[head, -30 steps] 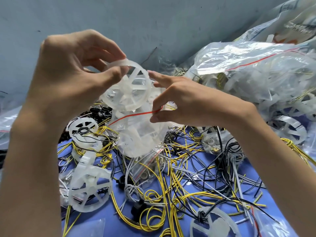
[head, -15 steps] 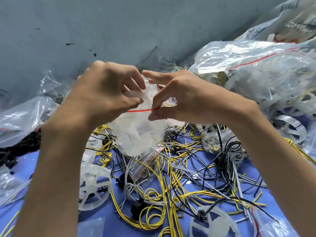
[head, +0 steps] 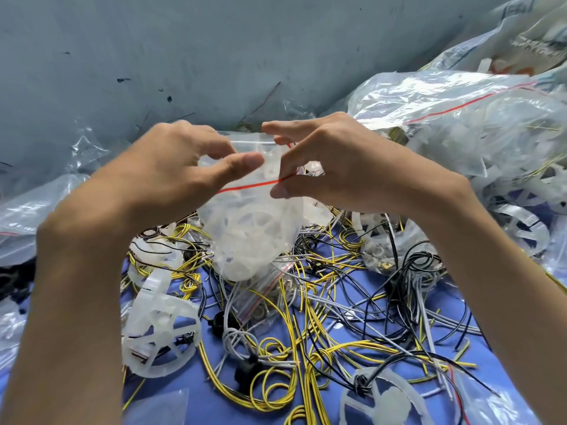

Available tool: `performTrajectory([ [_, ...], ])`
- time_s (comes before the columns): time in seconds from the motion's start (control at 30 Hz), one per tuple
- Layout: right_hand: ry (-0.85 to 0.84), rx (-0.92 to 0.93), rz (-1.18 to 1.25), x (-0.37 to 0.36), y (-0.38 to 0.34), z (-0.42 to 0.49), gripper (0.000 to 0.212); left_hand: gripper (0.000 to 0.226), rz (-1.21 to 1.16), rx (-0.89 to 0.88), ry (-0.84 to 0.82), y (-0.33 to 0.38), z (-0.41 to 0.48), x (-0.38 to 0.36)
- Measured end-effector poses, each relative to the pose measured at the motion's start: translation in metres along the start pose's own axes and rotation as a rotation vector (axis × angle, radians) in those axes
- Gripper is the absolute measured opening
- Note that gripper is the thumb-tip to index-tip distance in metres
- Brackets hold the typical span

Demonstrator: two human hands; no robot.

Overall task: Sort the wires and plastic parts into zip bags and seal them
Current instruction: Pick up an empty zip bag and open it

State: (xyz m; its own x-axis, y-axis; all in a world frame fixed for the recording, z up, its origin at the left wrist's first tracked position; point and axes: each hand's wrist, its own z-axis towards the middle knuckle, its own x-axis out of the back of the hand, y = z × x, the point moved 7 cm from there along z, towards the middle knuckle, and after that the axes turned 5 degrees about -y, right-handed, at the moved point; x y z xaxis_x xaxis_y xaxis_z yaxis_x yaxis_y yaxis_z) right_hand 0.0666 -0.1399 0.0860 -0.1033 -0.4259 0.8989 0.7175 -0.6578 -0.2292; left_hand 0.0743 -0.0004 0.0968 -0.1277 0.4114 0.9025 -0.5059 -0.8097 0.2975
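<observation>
**Crowded bag mouth may not seal**

The left hand (head: 171, 179) pinches the mouth of the zip bag (head: 276, 240), which is held above the far middle of the blue surface (head: 214, 409). The right hand (head: 337, 170) pinches the red seal strip (head: 245, 187). The plastic wheels (head: 245, 220) bulging near the mouth could block the strip from closing, or spill out.

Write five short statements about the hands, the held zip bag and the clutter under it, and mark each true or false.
1. The left hand and the right hand both hold the zip bag near its top. True.
2. The zip bag contains coiled cable. False: it contains white plastic parts.
3. The zip bag lies flat, let go. False: it is held up above the loose wires.
4. A white plastic wheel lies loose at lower left. True.
5. The zip bag's seal line is blue. False: it is red.
</observation>
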Motion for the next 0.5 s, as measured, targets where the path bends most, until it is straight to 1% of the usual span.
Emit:
performTrajectory([
  [0.1,0.031,-0.015,-0.005,0.002,0.004,0.0,0.02,0.058,0.023,0.077,-0.17,-0.007,-0.004,-0.009],
  [0.13,0.043,-0.027,-0.013,0.002,0.005,0.0,0.02,0.053,0.04,0.102,-0.214,-0.008,-0.005,-0.012],
  [0.2,0.059,-0.044,-0.033,0.003,0.007,0.0,0.021,0.032,0.069,0.099,-0.246,-0.009,-0.006,-0.017],
  [0.23,0.063,-0.048,-0.041,0.003,0.008,0.001,0.022,0.02,0.074,0.086,-0.24,-0.008,-0.006,-0.019],
  [0.27,0.069,-0.053,-0.047,0.003,0.008,0.001,0.022,0.014,0.073,0.071,-0.224,-0.008,-0.004,-0.019],
  [0.4,0.126,-0.071,-0.065,0.008,0.009,0.001,0.018,0.017,0.009,0.015,-0.118,-0.007,-0.002,-0.013],
  [0.43,0.131,-0.083,-0.068,0.009,0.01,0.0,0.018,0.016,-0.008,-0.005,-0.08,-0.006,-0.001,-0.01],
  [0.5,0.127,-0.124,-0.064,0.01,0.012,0.0,0.026,0.013,-0.02,-0.043,-0.005,-0.002,-0.002,-0.004],
])
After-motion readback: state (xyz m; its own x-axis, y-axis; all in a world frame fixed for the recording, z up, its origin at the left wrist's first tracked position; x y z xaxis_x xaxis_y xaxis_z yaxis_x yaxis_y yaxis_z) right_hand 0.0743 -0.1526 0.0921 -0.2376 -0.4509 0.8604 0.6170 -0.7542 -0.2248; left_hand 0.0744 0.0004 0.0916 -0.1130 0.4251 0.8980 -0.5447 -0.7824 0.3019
